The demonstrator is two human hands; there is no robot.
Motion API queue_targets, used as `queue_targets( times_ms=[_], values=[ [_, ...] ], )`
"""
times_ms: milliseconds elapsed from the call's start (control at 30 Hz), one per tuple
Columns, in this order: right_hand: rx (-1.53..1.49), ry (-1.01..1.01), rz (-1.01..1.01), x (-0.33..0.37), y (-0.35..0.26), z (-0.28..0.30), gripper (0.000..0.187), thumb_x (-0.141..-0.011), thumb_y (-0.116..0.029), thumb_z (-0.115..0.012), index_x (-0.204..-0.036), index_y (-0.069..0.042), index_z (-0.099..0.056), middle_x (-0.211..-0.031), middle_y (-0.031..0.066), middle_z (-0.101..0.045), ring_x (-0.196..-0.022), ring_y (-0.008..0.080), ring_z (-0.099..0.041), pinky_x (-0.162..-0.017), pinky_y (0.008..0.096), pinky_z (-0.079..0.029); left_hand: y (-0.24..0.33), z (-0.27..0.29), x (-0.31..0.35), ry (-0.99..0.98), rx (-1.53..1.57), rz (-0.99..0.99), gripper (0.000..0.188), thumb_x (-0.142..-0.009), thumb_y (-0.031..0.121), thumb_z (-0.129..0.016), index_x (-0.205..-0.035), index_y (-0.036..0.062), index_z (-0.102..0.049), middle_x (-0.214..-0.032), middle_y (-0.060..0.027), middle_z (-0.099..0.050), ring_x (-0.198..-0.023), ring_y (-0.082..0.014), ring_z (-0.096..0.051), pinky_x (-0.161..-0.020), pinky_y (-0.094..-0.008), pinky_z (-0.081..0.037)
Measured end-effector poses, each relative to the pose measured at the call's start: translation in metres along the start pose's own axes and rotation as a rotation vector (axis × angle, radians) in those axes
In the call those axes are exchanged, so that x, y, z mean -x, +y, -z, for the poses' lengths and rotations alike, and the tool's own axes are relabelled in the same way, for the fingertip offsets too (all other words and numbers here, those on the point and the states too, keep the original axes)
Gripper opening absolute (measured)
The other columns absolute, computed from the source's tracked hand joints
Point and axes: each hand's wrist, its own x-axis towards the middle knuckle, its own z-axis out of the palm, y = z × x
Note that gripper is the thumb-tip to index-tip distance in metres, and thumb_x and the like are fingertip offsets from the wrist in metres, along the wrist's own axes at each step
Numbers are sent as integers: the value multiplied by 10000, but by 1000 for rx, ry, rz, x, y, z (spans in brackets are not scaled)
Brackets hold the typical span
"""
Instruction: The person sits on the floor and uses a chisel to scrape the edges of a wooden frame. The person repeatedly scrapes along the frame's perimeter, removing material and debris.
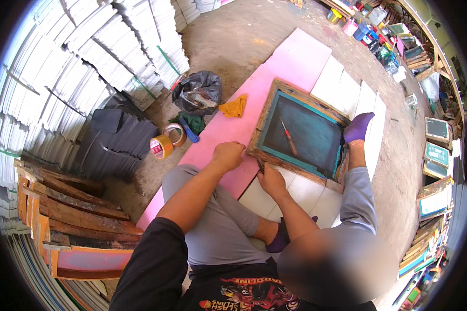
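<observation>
A screen-printing frame with a worn wooden border and dark blue-green mesh lies before me on pink and white sheets. On its mesh rests a slim tool with a red handle and a thin shaft. My right hand is closed at the frame's near edge, by the left corner, and appears to grip the wood. Just left of that corner, my left hand is closed above the pink sheet; whatever its fingers hold is hidden. My purple-socked foot presses against the frame's right side.
Two tape rolls, a blue-handled item, an orange cloth and a black plastic bag lie to the left. Beyond are tall stacks of white sheets. Wooden frames stand at lower left; more frames line the right.
</observation>
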Motion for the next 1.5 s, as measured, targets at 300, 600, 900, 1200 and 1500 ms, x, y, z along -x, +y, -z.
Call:
queue_targets(
  times_ms=[300, 600, 900, 1200, 1500],
  values=[
    [-285, -265, 95, 10, -37, -11, 325, -913, -261, -698, -1078, 5, -612, -934, 260, -716, -926, 416, -714, -815, 500, -559, -27, -8, 5, -100, 511, 122, 265, -894, 261, -754, -904, -3, -770, -773, -129, -750, -635, -253, -706, -611, -379, -569],
    [-474, -343, 213, -22, -70, -43, 345, -973, -310, -664, -958, 30, -605, -797, 169, -703, -788, 323, -720, -720, 460, -548, -60, 4, 15, -28, 702, 401, 307, -900, 264, -779, -831, -30, -721, -712, -106, -709, -531, -164, -646, -481, -314, -515],
    [-541, -361, -121, 15, -33, 5, 362, -964, -300, -666, -1007, 50, -583, -806, 217, -694, -616, 321, -703, -575, 438, -559, -46, 0, 10, 79, 161, 417, 382, -879, 406, -773, -934, 29, -741, -879, -166, -751, -876, -331, -738, -780, -463, -572],
    [-284, -74, -229, 28, 55, 34, 367, -968, -271, -664, -1022, 82, -578, -701, 206, -680, -538, 310, -688, -506, 431, -543, 38, -18, 0, 299, -137, -379, 418, -810, 279, -788, -1167, 80, -699, -1245, -127, -655, -1199, -325, -588, -967, -468, -492],
    [-277, -176, -324, 24, 42, 69, 385, -957, -241, -657, -747, 78, -614, -648, 190, -669, -509, 302, -682, -446, 430, -527, 64, -42, 4, 317, -207, -500, 577, -776, 290, -821, -1289, 77, -668, -1399, -215, -554, -1310, -375, -496, -1128, -485, -389]
  ],
)
